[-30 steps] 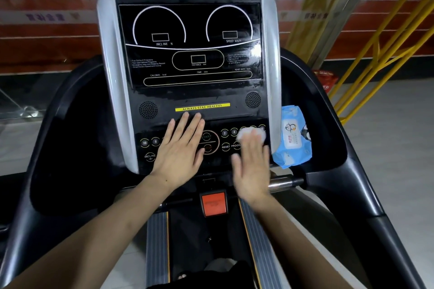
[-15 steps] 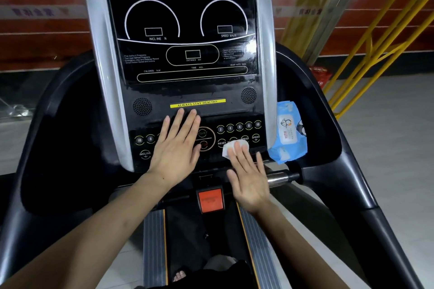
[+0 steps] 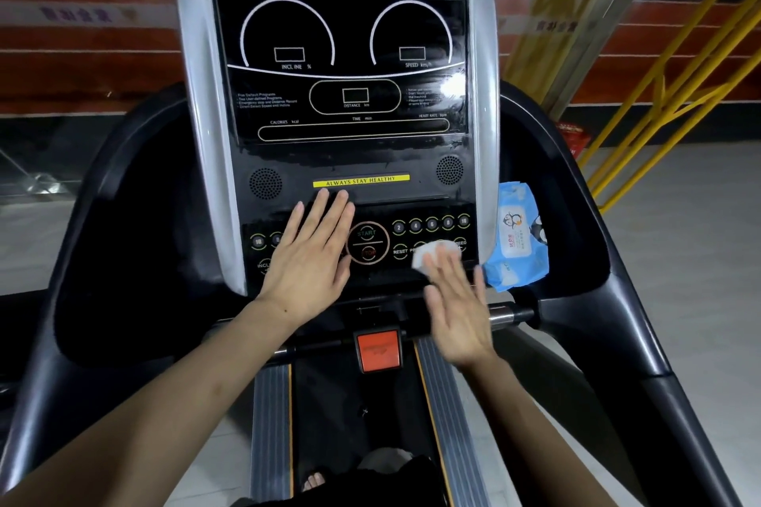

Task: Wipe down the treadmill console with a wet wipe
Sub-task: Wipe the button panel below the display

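A: Entry. Where is the wet wipe relative to the grip?

B: Under the fingertips of the right hand, at the lower right of the treadmill console, over the button row near RESET and SPEED. The grip there is flat: fingers straight and spread, pressing the wipe to the panel, not pinching it. The hand is motion-blurred, so finer finger detail cannot be told.

A: Left hand?

B: Also flat, fingers straight, palm resting on the lower left button area, just beside the round START/STOP control. It holds nothing; it looks like a brace.

A: Relation the next stroke turns on?

B: The wipe lies ahead of the right palm, toward the console's right edge. The button strip's long axis runs left–right, so a sideways sweep suits it. Right hand is nearer by far. Judgement: left button area, under the left hand, still needs covering.

A: Materials?

B: Wipe: white, soft, crumpled, limp. Panel: glossy black, smeary streaks on the display, matte silver side rails. Blue wipe packet, soft film, sits at the console's right edge.
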A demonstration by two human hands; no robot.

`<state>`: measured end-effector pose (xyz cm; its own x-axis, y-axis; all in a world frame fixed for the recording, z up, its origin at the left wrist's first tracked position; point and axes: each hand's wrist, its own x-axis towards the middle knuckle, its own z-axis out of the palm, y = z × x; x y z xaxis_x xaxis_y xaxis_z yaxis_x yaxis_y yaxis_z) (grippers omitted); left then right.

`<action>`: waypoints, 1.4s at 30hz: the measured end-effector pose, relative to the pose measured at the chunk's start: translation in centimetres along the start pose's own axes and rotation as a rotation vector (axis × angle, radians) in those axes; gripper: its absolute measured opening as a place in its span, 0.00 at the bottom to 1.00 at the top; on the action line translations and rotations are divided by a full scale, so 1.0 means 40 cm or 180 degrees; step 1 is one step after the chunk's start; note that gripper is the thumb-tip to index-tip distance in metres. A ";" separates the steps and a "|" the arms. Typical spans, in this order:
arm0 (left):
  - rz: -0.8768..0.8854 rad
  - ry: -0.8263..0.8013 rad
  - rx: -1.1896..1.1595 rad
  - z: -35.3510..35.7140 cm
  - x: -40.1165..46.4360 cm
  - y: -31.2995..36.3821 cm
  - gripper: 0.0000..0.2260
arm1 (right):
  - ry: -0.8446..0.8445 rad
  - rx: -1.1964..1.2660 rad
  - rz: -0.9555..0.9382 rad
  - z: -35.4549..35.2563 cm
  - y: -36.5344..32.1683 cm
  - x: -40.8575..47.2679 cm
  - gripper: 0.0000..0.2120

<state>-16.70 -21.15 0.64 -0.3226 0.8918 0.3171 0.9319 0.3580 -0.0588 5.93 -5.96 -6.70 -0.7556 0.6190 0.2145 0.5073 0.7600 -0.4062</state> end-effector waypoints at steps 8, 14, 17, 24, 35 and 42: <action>-0.0090 0.0066 -0.0107 -0.001 -0.027 -0.035 0.33 | -0.0400 -0.0191 -0.0635 0.013 -0.106 0.017 0.29; -0.0161 0.0052 -0.0143 -0.006 -0.043 -0.047 0.33 | 0.0026 0.0052 0.0135 -0.005 -0.049 0.026 0.28; -0.0172 0.0069 -0.0174 -0.008 -0.047 -0.050 0.33 | -0.0051 -0.0099 -0.0175 0.020 -0.156 0.053 0.29; -0.0360 0.0055 -0.0314 -0.016 -0.076 -0.084 0.32 | 0.0146 -0.0425 0.0272 -0.019 -0.119 0.105 0.30; -0.0497 0.0079 -0.0264 -0.017 -0.129 -0.126 0.32 | 0.0180 -0.0799 0.0035 -0.004 -0.184 0.127 0.29; -0.0567 0.0067 -0.0294 -0.020 -0.131 -0.131 0.32 | -0.0063 -0.0589 -0.0399 0.048 -0.334 0.140 0.30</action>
<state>-19.74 -27.93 0.03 -0.4811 0.8104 0.3344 0.8719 0.4819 0.0868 -5.90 -13.02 -1.78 -0.8246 0.5147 0.2348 0.4749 0.8553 -0.2071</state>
